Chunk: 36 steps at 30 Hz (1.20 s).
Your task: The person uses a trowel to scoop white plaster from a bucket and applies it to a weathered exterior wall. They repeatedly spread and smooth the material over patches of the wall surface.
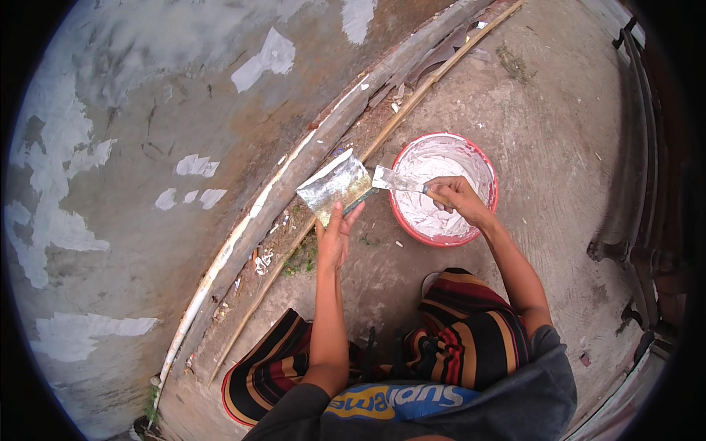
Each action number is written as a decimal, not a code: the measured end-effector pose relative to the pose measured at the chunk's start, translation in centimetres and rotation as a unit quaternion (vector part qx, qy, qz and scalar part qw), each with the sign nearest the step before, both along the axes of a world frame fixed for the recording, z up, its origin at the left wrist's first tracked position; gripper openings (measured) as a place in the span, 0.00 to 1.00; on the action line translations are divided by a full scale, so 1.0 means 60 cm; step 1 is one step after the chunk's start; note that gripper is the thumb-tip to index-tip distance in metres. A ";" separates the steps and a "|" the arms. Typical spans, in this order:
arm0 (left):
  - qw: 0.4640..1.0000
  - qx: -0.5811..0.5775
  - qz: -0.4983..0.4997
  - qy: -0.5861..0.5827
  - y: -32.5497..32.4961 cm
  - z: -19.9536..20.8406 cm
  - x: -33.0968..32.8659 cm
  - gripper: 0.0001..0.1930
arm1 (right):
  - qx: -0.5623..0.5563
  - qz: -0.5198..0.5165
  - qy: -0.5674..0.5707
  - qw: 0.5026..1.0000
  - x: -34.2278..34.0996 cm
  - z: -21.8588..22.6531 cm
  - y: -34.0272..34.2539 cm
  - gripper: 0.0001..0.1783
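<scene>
My left hand grips a wide metal plastering blade by its near edge. White paste lines the blade's far upper edge, and its face is smeared. In my right hand is a putty knife, held by its wooden handle. The knife's flat, paste-smeared blade points left, its tip close to the right side of the wide blade; whether they touch I cannot tell. Below the knife stands a round red bucket holding white paste, which also coats its inner wall.
On the left rises a grey wall with white patches. A ledge runs along its foot, with a long wooden strip beside it and debris between. Concrete ground surrounds the bucket. Dark curved objects line the right side.
</scene>
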<state>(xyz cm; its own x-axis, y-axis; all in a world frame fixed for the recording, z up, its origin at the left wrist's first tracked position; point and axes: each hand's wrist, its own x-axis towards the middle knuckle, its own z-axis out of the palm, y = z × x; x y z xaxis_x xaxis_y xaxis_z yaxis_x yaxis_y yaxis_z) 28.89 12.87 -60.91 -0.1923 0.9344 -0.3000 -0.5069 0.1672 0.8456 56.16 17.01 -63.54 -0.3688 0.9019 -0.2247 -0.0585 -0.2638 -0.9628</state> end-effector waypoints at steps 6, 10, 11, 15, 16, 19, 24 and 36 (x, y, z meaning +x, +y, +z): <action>0.999 -0.038 0.008 0.008 -0.008 0.011 0.011 0.33 | 0.003 -0.011 0.009 1.000 -0.018 -0.011 -0.009 0.15; 0.999 -0.023 -0.028 0.033 -0.011 0.005 0.019 0.45 | -0.001 -0.035 0.022 0.999 -0.024 -0.014 -0.015 0.15; 0.997 -0.043 -0.038 0.043 -0.015 0.006 0.024 0.52 | 0.006 -0.041 0.022 0.999 -0.025 -0.013 -0.015 0.15; 0.995 -0.036 -0.067 0.058 -0.022 -0.005 0.034 0.54 | 0.057 -0.065 0.005 0.996 -0.033 -0.006 -0.012 0.16; 0.994 -0.045 -0.065 0.069 -0.023 -0.006 0.034 0.51 | 0.076 -0.070 -0.004 0.995 -0.034 -0.005 -0.011 0.17; 0.991 -0.046 -0.076 0.096 -0.023 0.012 0.030 0.41 | 0.045 -0.069 0.006 0.997 -0.029 0.002 -0.009 0.14; 0.983 -0.029 -0.134 0.119 -0.020 0.012 0.003 0.44 | 0.052 -0.068 -0.001 0.996 -0.021 0.012 -0.007 0.14; 0.977 -0.086 -0.133 0.145 -0.018 0.007 -0.010 0.47 | 0.155 -0.056 -0.014 0.986 0.001 0.062 0.029 0.13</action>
